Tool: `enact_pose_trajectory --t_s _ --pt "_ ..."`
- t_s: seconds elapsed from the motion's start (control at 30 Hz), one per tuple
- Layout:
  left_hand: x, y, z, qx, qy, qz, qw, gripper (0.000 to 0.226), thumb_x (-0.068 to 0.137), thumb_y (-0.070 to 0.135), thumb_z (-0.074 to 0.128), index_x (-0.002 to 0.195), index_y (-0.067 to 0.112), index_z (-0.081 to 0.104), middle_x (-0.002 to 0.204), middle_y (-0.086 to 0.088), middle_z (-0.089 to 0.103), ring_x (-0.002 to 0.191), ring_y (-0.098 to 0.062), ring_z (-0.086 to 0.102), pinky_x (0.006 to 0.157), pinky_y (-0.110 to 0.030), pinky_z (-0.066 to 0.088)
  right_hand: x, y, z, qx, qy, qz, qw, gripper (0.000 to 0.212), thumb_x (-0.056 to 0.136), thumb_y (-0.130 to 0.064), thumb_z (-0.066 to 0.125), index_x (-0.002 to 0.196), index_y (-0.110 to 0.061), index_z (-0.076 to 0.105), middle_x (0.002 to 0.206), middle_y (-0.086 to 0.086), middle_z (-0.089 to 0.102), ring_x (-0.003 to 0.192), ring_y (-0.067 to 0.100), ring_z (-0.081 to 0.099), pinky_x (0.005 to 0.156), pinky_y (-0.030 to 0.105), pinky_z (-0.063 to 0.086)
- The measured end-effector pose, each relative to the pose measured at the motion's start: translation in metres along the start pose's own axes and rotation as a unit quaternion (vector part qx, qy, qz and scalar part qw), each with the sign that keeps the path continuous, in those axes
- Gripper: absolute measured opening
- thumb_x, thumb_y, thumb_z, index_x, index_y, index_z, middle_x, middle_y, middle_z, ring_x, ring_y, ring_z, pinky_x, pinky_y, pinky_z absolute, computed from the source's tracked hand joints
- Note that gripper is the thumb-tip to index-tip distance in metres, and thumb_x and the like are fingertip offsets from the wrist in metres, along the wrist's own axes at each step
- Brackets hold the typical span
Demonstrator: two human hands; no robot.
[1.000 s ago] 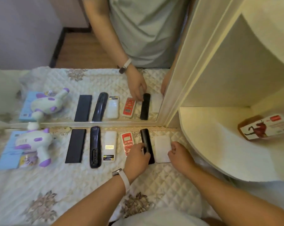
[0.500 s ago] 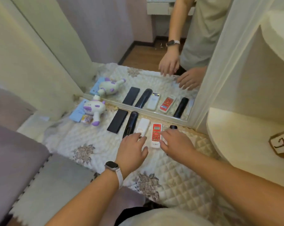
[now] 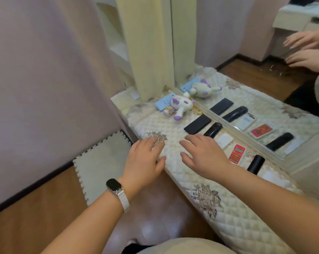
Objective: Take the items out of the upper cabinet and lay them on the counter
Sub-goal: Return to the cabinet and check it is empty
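A row of items lies on the quilted counter (image 3: 173, 127) by the mirror: a purple-and-white plush toy (image 3: 180, 106), a flat black slab (image 3: 197, 124), a black remote (image 3: 212, 130), a white remote (image 3: 223, 140), a red remote (image 3: 237, 154) and a black cylinder-like remote (image 3: 256, 164). My left hand (image 3: 146, 160) hovers open at the counter's front edge, holding nothing. My right hand (image 3: 203, 154) is spread open above the counter in front of the remotes, also holding nothing.
A mirror (image 3: 246, 92) along the back doubles the items and my hands. A blue card (image 3: 162, 103) and a small packet (image 3: 168, 113) lie by the plush. A cream post (image 3: 146, 46) stands at the counter's left end. Foam mat (image 3: 102, 162) and wood floor lie below.
My view has swung left, away from the cabinet. Both hands have let go of the black remote and white item and drawn back, open, to the counter's front.
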State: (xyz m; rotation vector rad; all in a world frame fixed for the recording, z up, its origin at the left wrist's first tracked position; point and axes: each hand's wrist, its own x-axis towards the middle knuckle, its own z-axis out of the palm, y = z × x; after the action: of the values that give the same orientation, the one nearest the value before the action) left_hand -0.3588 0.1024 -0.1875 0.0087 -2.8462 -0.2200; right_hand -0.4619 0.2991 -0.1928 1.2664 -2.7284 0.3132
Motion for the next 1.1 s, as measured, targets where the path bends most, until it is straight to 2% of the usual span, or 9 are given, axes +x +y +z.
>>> enact_pose_trajectory --t_s 0.13,0.27,0.47,0.67,0.83,0.93,1.1 --pt "-0.025 -0.038 -0.030 0.009 0.043 -0.027 0.999 0.039 0.088 0.035 0.054 0.120 0.017 0.066 0.122 -0.008 0.063 0.116 -0.027 0.056 0.102 -0.044 0.036 0.028 -0.053 -0.008 0.002 0.009 -0.053 0.999 0.043 0.089 -0.044 0.042 0.112 -0.017 0.066 0.110 0.005 0.067 0.100 0.029 0.061 0.081 0.040 0.048" --pt "-0.059 -0.091 -0.061 0.025 0.040 -0.060 0.997 0.042 0.090 0.039 0.051 0.122 0.016 0.065 0.125 -0.009 0.063 0.118 -0.029 0.056 0.101 -0.046 0.041 0.061 -0.121 -0.007 0.012 0.002 -0.097 0.995 0.043 0.090 -0.045 0.042 0.116 -0.017 0.064 0.114 0.005 0.065 0.105 0.029 0.058 0.084 0.042 0.046" --pt "-0.139 -0.190 -0.107 0.048 0.091 -0.110 0.989 0.040 0.090 0.037 0.055 0.120 0.014 0.067 0.124 -0.010 0.064 0.116 -0.029 0.057 0.098 -0.042 0.041 0.109 -0.250 0.003 -0.006 -0.006 -0.172 0.985 0.045 0.091 -0.048 0.041 0.118 -0.018 0.062 0.115 0.002 0.063 0.108 0.026 0.056 0.087 0.041 0.044" --pt "-0.231 -0.286 -0.150 0.070 0.107 -0.190 0.973 0.040 0.090 0.038 0.054 0.120 0.015 0.066 0.127 -0.009 0.063 0.119 -0.030 0.057 0.100 -0.046 0.044 0.154 -0.387 0.019 -0.017 0.007 -0.263 0.965 0.046 0.091 -0.048 0.043 0.119 -0.018 0.063 0.119 0.004 0.063 0.110 0.028 0.057 0.089 0.041 0.044" --pt "-0.299 -0.343 -0.193 0.106 0.140 -0.257 0.950 0.040 0.089 0.039 0.053 0.120 0.017 0.067 0.125 -0.007 0.063 0.118 -0.028 0.056 0.101 -0.043 0.040 0.183 -0.488 0.030 -0.007 0.020 -0.341 0.940 0.046 0.092 -0.049 0.043 0.121 -0.018 0.062 0.118 0.004 0.063 0.110 0.029 0.057 0.089 0.042 0.045" --pt "-0.339 -0.366 -0.213 0.116 0.150 -0.303 0.934 0.040 0.091 0.039 0.052 0.123 0.018 0.065 0.128 -0.007 0.062 0.122 -0.027 0.054 0.102 -0.045 0.040 0.195 -0.541 0.038 0.000 0.025 -0.384 0.923 0.046 0.092 -0.049 0.043 0.120 -0.018 0.063 0.117 0.005 0.064 0.109 0.029 0.057 0.089 0.041 0.045" --pt "-0.396 -0.398 -0.236 0.143 0.167 -0.364 0.905 0.039 0.091 0.037 0.055 0.122 0.017 0.066 0.128 -0.007 0.062 0.122 -0.028 0.054 0.102 -0.046 0.040 0.214 -0.618 0.051 0.022 0.045 -0.472 0.880 0.045 0.089 -0.048 0.047 0.118 -0.017 0.063 0.114 0.006 0.064 0.108 0.031 0.058 0.088 0.041 0.048"
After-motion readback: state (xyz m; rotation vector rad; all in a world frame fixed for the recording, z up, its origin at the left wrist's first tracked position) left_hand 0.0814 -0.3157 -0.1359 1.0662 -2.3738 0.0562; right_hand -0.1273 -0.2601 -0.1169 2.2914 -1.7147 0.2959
